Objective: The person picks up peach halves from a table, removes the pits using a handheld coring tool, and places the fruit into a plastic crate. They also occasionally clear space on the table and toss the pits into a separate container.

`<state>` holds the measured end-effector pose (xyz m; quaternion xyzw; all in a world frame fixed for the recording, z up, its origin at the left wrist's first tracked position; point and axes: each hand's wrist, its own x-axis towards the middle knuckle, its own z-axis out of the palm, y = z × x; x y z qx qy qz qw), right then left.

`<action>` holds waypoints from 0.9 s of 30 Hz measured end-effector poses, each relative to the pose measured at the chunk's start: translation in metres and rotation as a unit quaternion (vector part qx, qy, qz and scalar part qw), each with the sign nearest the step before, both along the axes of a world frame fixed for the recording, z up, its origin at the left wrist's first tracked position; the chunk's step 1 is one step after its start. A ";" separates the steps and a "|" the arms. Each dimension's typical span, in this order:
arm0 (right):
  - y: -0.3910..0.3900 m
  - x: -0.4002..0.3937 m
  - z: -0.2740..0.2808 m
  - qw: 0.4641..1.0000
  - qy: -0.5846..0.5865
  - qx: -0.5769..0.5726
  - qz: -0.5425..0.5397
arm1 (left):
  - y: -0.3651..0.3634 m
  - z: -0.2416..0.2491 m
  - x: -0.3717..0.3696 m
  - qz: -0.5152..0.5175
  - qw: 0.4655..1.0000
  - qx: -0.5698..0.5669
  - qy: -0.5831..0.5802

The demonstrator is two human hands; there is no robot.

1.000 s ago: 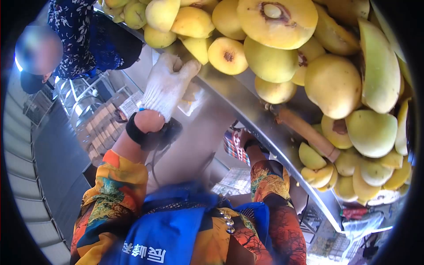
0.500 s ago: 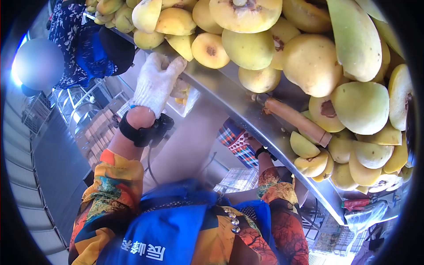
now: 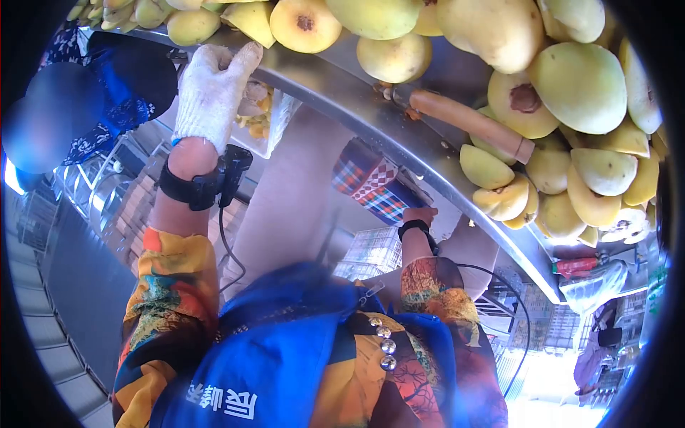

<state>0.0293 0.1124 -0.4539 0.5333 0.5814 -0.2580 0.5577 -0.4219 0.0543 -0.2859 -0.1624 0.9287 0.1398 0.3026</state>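
Observation:
My left hand (image 3: 214, 89), in a white knitted glove, is at the near edge of the metal table (image 3: 321, 93), its fingers curled over the rim. Close above its fingertips lie a cut wedge of yellow fruit (image 3: 250, 20) and a round yellow fruit (image 3: 305, 25) with a brown scar. Bare and below the table edge, my right hand (image 3: 419, 216) is closed at the end of a boxy plaid fabric item (image 3: 374, 182); its fingertips are partly hidden. Both wrists wear black straps, and a cable runs from each.
Yellow-green fruit (image 3: 578, 89), whole and cut, is heaped on the table. Among it lies a brown wooden handle (image 3: 471, 125). Fruit pieces (image 3: 260, 121) sit in a white container below my left hand. Another person in a blue apron (image 3: 146, 78) is at the left.
The view has shifted, so the table and fruit appear higher. My left hand stays at the table edge. My right hand remains by the plaid item, which now shows more of its length.

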 end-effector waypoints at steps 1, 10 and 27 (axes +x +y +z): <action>-0.001 -0.006 0.000 0.998 -0.014 0.020 -0.051 | 0.002 0.002 -0.002 0.024 1.000 0.012 -0.008; -0.039 0.054 -0.028 0.988 -0.120 0.061 -0.074 | 0.003 0.003 -0.002 0.063 0.998 0.016 -0.008; -0.011 0.047 -0.062 0.967 -0.031 -0.072 0.244 | 0.000 0.005 -0.009 -0.040 0.998 -0.046 0.001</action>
